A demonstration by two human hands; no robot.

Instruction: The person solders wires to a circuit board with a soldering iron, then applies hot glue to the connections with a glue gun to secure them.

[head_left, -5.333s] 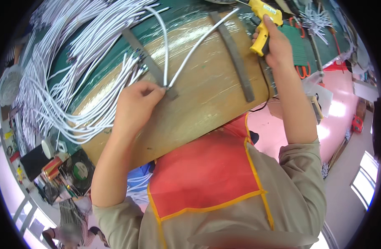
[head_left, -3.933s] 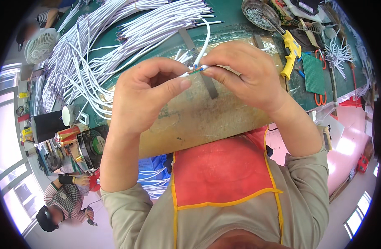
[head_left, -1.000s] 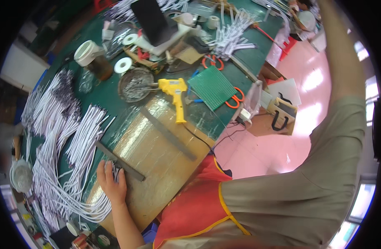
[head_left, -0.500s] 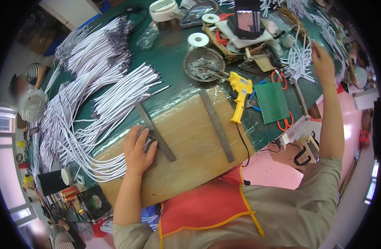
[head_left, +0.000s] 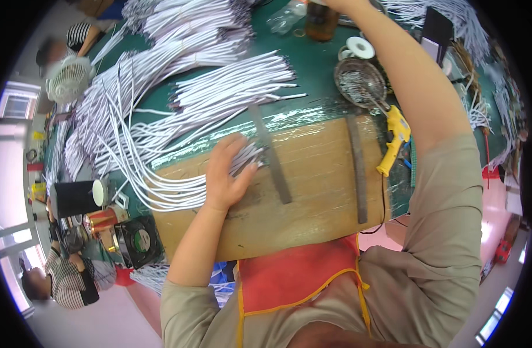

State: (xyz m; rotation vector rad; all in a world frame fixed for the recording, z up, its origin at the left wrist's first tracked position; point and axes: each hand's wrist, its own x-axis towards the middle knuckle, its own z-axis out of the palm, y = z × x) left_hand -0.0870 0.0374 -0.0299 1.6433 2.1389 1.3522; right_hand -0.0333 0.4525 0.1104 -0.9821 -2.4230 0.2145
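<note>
My left hand (head_left: 226, 177) rests on the brown board (head_left: 312, 174), its fingers curled over the ends of several white cables (head_left: 173, 197). These cables bend in a loop from the large pile on the left. The cable tips stick out between thumb and fingers, beside a flat grey metal bar (head_left: 270, 156). My right arm reaches far forward. At the top edge, my right hand (head_left: 341, 3) is at the top of a brown see-through jar (head_left: 321, 22); its fingers are cut off by the picture's rim.
Beyond my left hand lie bundles of white cables (head_left: 231, 81). A second metal bar (head_left: 357, 168) crosses the board. To its right are a yellow glue gun (head_left: 397, 139), a round bowl of grey scraps (head_left: 359, 84) and a white spool (head_left: 360, 47). A black fan (head_left: 139, 240) stands at left.
My right hand has moved from the white cables at the far right to the jar at the top. The view has shifted; my left hand stays at the cable ends.
</note>
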